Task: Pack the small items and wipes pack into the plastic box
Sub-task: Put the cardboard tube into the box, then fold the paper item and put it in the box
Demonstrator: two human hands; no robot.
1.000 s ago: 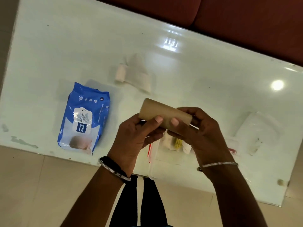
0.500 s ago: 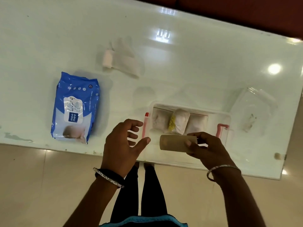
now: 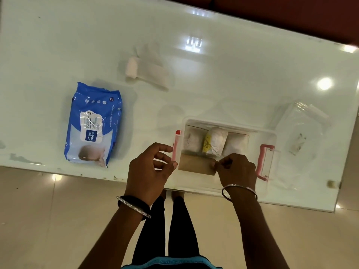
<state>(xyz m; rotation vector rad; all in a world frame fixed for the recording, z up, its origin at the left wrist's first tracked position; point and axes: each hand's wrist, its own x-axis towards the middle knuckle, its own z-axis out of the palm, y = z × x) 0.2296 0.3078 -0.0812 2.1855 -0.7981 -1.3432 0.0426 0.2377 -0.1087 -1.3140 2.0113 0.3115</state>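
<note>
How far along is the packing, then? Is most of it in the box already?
Partly. Three white wrapped bundles already sit in the plastic box. The right hand is laying a cardboard tube in beside them; the left hand is empty. The blue wipes pack and a white roll lie outside on the table.

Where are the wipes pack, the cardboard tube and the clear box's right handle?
wipes pack [image 3: 93, 125], head view, on its white label.
cardboard tube [image 3: 196, 164], head view, mid side.
right handle [image 3: 264, 162], head view, pink bar.
</note>
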